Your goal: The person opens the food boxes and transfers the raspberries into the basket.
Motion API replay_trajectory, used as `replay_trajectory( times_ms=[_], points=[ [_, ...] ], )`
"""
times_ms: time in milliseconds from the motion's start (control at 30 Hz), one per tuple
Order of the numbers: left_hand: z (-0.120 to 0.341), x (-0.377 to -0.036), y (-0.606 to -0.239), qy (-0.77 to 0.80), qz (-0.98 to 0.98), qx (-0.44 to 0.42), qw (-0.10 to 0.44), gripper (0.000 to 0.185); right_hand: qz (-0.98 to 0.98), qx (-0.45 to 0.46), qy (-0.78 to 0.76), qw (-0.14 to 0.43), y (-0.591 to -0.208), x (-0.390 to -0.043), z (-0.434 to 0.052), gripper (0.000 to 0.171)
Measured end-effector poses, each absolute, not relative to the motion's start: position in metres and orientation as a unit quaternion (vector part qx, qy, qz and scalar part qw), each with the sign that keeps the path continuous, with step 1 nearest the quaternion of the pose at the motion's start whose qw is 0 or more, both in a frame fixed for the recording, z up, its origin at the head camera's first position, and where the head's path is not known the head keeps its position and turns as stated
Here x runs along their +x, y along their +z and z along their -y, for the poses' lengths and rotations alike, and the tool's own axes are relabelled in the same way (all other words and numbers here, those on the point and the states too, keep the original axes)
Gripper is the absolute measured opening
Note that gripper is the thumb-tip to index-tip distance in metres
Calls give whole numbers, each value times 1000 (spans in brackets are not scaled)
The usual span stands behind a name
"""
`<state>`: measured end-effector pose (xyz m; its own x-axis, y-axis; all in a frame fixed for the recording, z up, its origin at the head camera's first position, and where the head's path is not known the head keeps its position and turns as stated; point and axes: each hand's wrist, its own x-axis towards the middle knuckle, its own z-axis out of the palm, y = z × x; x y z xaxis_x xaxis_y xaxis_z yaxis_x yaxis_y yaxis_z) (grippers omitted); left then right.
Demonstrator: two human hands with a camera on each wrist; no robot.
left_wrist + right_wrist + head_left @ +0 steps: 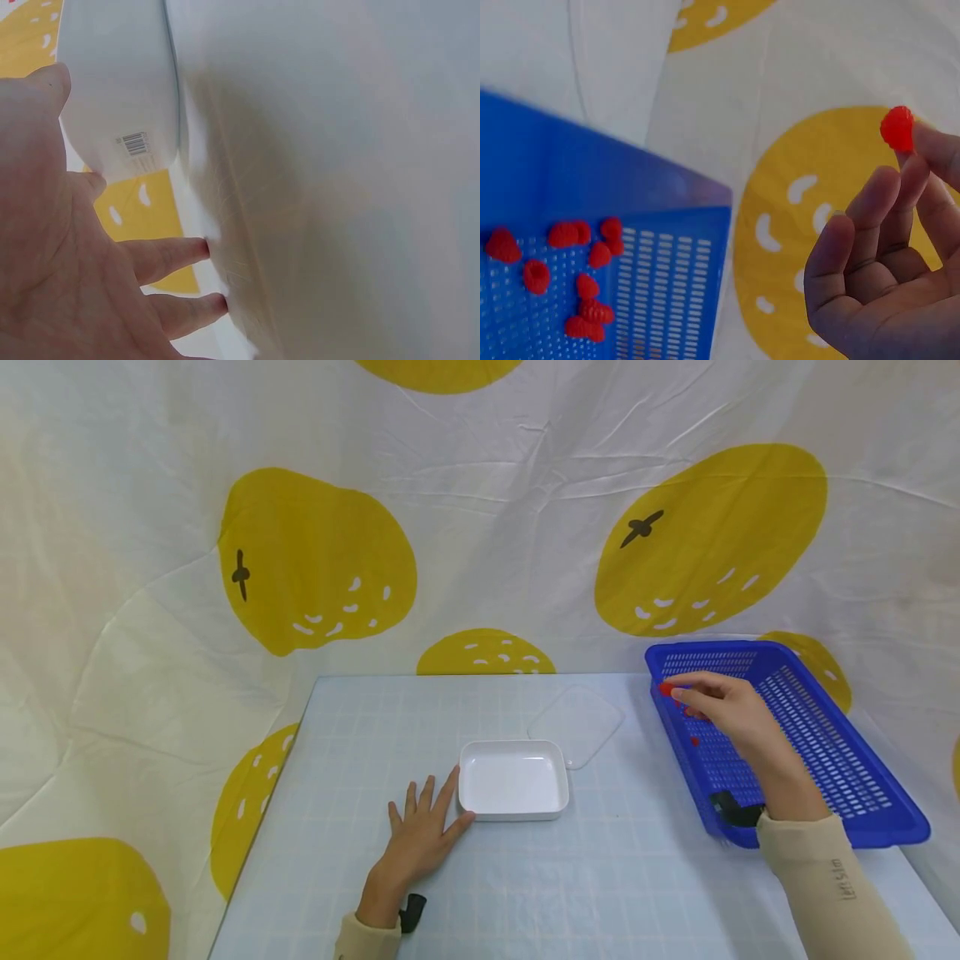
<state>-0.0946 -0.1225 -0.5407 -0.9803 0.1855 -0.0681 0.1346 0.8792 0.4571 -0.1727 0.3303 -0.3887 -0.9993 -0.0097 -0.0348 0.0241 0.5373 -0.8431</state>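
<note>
Between thumb and forefinger my right hand (pixel 731 710) pinches a red raspberry (pixel 897 128), held over the far left rim of the blue basket (pixel 885 789). Several more raspberries (pixel 535 276) lie on the basket's mesh floor in the right wrist view. My left hand (pixel 422 835) is spread out beside a white rectangular dish (pixel 513 781), its thumb and forefinger at the dish's left side. In the left wrist view the dish's outer wall (pixel 120 82) carries a barcode label. The dish holds nothing.
A clear flat lid-like sheet (pixel 581 722) lies behind the dish, partly hidden by it. The pale checked table (pixel 360 727) meets a curtain (pixel 510 568) with yellow fruit prints at its back edge. The basket stands at the table's right side.
</note>
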Motion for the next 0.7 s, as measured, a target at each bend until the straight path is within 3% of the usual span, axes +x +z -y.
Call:
replay_trajectory(
  times_ms=[700],
  points=[
    [123, -95, -540, 228, -968, 85, 61, 81, -877, 119, -459, 69, -428, -199, -405, 67]
  ],
)
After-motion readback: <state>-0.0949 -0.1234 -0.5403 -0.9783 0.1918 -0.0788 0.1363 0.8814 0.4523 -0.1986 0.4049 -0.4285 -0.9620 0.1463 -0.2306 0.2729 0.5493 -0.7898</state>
